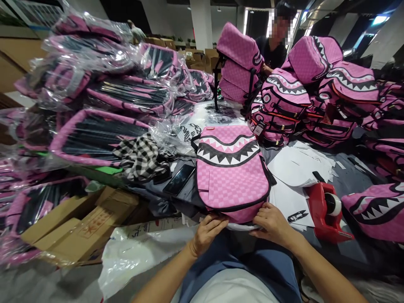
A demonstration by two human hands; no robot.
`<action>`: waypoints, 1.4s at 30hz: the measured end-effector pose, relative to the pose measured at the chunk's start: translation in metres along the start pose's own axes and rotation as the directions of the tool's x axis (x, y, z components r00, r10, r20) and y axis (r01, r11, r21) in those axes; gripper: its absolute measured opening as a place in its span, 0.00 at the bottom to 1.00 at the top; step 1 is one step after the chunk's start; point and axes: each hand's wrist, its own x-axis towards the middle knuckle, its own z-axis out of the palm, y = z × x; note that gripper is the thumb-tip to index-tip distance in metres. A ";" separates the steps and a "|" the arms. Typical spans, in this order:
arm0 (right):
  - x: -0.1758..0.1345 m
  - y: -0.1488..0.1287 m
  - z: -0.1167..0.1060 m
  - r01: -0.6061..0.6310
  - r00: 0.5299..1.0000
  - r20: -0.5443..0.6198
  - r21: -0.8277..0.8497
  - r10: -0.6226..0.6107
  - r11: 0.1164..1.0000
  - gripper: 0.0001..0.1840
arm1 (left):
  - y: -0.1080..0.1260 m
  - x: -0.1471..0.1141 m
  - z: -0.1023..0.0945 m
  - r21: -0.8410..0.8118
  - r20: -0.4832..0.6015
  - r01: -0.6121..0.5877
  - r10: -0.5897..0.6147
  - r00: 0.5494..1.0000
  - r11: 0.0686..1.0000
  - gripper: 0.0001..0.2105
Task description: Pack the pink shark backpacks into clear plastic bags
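A pink checkered backpack [233, 185] with a printed black-and-white shark mouth lies front up on the table before me, its bottom toward my body. At its lower left corner, my left hand [210, 229] is closed with the fingers curled in. My right hand [268, 221] pinches at the lower right corner. Between both hands runs the whitish edge of a clear plastic bag [241, 227], just below the backpack's bottom; most of that bag is hidden. My fingertips are partly out of sight under the backpack.
Plastic-wrapped pink backpacks [126, 94] are piled at left, above a flattened carton [85, 223]. A phone [179, 179] and checkered cloth [140, 158] lie left of me. Right are white papers [296, 164], a red tape dispenser [328, 214] and stacked backpacks [284, 101]. A person [273, 46] stands behind.
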 end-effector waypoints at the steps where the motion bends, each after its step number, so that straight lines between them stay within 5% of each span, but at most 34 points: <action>1: 0.000 0.000 0.000 -0.004 1.000 -0.017 0.006 0.004 1.000 0.12 | 0.004 -0.003 0.008 0.006 -0.060 0.082 -0.081 0.995 0.997 0.15; 4: 0.000 0.000 -0.001 -0.009 0.999 -0.052 0.021 0.011 1.000 0.09 | 0.022 -0.008 0.026 0.028 -0.222 0.372 -0.357 0.907 0.928 0.06; 7: -0.001 0.001 -0.002 0.003 1.000 -0.029 0.032 -0.002 0.999 0.09 | 0.029 -0.007 0.028 0.100 -0.182 0.486 -0.464 0.867 0.868 0.07; 13: -0.007 0.006 -0.005 0.015 0.999 0.032 0.057 -0.017 0.998 0.11 | 0.000 0.008 0.004 0.021 0.093 0.189 -0.190 0.977 0.982 0.08; 21: -0.006 0.000 0.005 0.011 0.997 -0.080 -0.039 -0.014 0.999 0.13 | -0.026 0.012 0.005 0.052 0.132 0.039 -0.045 0.990 0.998 0.09; 27: -0.006 -0.007 0.013 0.026 0.982 -0.180 -0.182 -0.060 0.983 0.10 | 0.036 0.034 -0.018 0.159 0.050 0.266 -0.277 0.960 0.951 0.06; 30: -0.004 -0.007 0.016 0.012 0.966 -0.253 -0.163 -0.054 0.987 0.05 | 0.070 0.067 -0.011 0.011 0.220 0.236 -0.232 0.947 0.972 0.11; 32: -0.003 -0.007 0.018 -0.013 0.950 -0.310 -0.120 -0.025 0.993 0.04 | 0.078 0.094 0.003 -0.032 0.452 0.292 -0.247 0.857 0.956 0.11; 34: -0.004 -0.007 0.022 -0.039 0.934 -0.357 -0.076 0.009 0.996 0.06 | 0.074 0.119 0.016 0.007 0.646 0.350 -0.271 0.714 0.937 0.10; 37: -0.010 -0.008 0.028 -0.077 0.924 -0.376 -0.030 0.061 0.997 0.07 | 0.058 0.143 0.026 -0.007 0.814 0.358 -0.202 0.544 0.934 0.09; 42: -0.021 -0.007 -0.005 -0.124 0.979 -0.155 0.078 0.135 0.989 0.05 | 0.046 0.136 0.024 -0.151 0.889 0.364 -0.034 0.457 0.919 0.09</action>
